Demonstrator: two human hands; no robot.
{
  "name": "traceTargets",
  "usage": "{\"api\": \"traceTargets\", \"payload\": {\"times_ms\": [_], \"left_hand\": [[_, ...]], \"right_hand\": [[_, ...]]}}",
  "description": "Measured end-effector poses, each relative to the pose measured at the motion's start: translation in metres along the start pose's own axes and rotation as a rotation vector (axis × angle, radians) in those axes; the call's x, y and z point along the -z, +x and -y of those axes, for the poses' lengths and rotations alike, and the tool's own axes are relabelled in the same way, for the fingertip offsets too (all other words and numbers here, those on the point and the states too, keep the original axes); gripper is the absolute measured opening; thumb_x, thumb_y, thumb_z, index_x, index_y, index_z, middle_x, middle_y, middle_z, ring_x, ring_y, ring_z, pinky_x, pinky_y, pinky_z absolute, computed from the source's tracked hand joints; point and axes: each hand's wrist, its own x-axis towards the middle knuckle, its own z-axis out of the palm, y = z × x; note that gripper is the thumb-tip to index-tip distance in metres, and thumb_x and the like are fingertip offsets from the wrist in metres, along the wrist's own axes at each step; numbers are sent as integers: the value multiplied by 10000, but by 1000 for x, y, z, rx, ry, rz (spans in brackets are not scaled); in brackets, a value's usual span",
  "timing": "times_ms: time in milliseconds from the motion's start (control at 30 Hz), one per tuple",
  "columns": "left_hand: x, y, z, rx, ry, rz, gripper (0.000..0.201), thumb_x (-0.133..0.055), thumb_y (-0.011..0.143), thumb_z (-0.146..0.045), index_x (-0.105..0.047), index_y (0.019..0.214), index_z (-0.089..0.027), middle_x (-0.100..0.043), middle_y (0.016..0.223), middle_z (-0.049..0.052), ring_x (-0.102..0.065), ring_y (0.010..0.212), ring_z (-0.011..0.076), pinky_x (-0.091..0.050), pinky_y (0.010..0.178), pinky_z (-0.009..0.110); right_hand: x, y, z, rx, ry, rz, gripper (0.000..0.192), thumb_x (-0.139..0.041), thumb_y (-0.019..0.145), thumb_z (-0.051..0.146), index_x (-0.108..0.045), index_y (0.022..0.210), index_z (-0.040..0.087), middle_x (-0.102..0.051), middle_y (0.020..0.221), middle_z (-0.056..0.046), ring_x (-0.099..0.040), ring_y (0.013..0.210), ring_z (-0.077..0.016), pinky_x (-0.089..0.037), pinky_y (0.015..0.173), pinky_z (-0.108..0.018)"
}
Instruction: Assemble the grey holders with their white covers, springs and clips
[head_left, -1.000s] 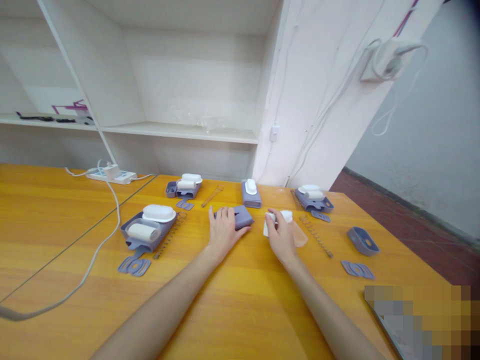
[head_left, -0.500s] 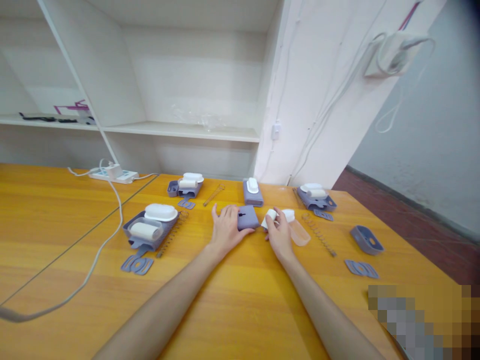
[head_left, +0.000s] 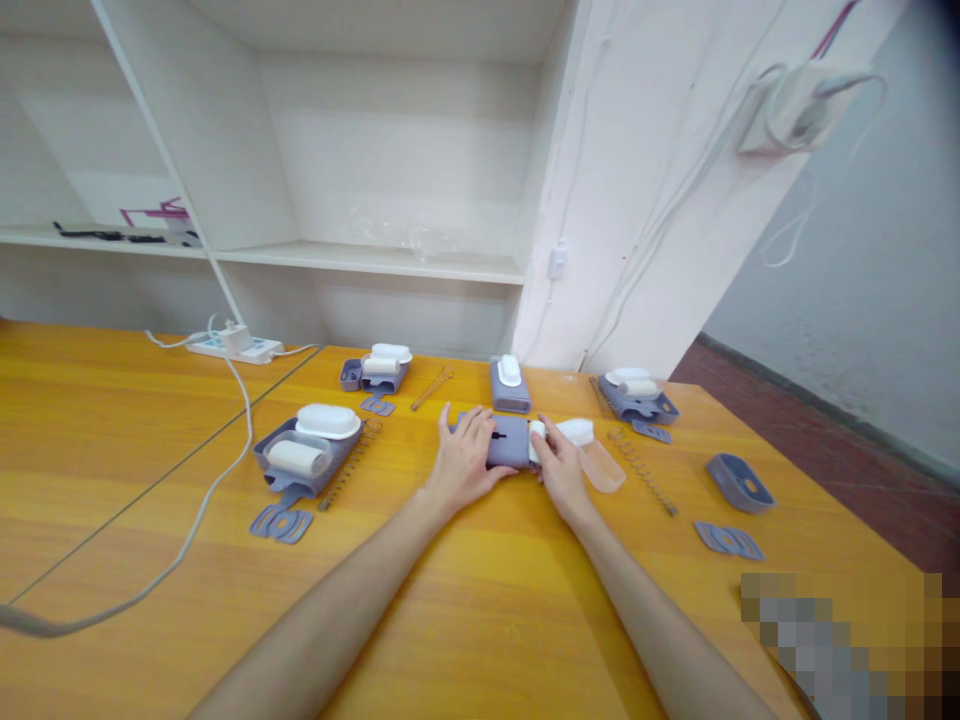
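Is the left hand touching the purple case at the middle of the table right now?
Touching. The head view shows the left hand resting its fingers on the purple case, with no gap visible.

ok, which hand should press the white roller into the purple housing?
Right, probably. The right hand already holds the white roller against the purple housing; the left hand steadies the housing from the other side.

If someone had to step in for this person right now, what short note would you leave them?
Left hand steadies the purple plastic housing flat on the yellow wooden table.
Right hand presses a small white roller against the housing's right end.
A clear pinkish tray and a white oval cap lie just right of the hands.
Done: roller brought to the housing.
Left: whether it is seated cannot be told; tray and cap unfitted.
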Motion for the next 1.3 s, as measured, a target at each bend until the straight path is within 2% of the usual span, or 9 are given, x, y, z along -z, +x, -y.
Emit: {"api": "traceTargets", "payload": {"times_ms": [167, 333, 433, 600, 767, 933, 1067, 1300], "left_hand": [[-1, 0, 2, 29, -5, -8, 559, -631, 716, -527, -449, 1125, -191, -529, 1268, 133, -420, 1247, 284, -51, 1089, 570], [-1, 0, 3, 60, -20, -6, 588, -636, 700, -552, -443, 1124, -193, -542, 1248, 122, -440, 1220, 275, -79, 1093, 550], [-1, 0, 2, 43, -25, 10, 604, -635, 691, -569, -444, 1123, -194, -547, 1233, 119, -451, 1203, 274, -102, 1092, 544], [-2, 0, 2, 22, -28, 7, 616, -651, 676, -565, -444, 1124, -196, -550, 1222, 118, -454, 1194, 284, -113, 1085, 556], [-3, -1, 3, -8, -36, 3, 622, -661, 672, -555, -434, 1128, -197, -552, 1214, 121, -446, 1204, 290, -119, 1078, 564], [-3, -1, 4, -16, -47, -7, 621, -662, 675, -544, -430, 1136, -199, -554, 1209, 128, -449, 1203, 299, -126, 1071, 568], [-2, 0, 3, -13, -49, -11, 607, -665, 680, -531, -427, 1129, -198, -544, 1229, 120, -440, 1213, 292, -122, 1074, 563], [-1, 0, 3, 0, -54, -21, 581, -662, 694, -504, -423, 1126, -198, -540, 1234, 119, -434, 1217, 286, -124, 1075, 558]], "right_hand": [[1, -2, 2, 13, 16, 18, 553, -568, 734, 436, -560, 1220, 174, -644, 723, -9, -488, 488, -130, -390, 428, -236], [0, -1, -2, 52, -19, 6, 560, -527, 779, 453, -490, 1279, 204, -598, 704, 7, -451, 447, -115, -347, 360, -212], [0, -1, -5, 42, -23, 0, 584, -535, 771, 466, -479, 1286, 194, -624, 774, -15, -467, 468, -115, -361, 366, -212], [1, 2, -6, 69, -67, 41, 573, -535, 781, 459, -504, 1273, 166, -651, 988, -76, -558, 628, -150, -450, 518, -253], [2, 4, -7, 43, -138, 93, 600, -484, 809, 459, -457, 1319, 144, -656, 943, -86, -556, 591, -159, -442, 488, -268], [3, 3, -8, 37, -175, 114, 586, -462, 822, 467, -454, 1320, 158, -639, 1052, -100, -564, 604, -156, -442, 480, -260], [3, 3, -10, 53, -221, 134, 561, -446, 840, 486, -462, 1307, 176, -651, 1028, -87, -566, 602, -149, -453, 495, -255], [5, 2, -6, 58, -167, 184, 542, -445, 844, 453, -436, 1315, 185, -636, 1045, -85, -597, 673, -173, -461, 462, -245]]}}
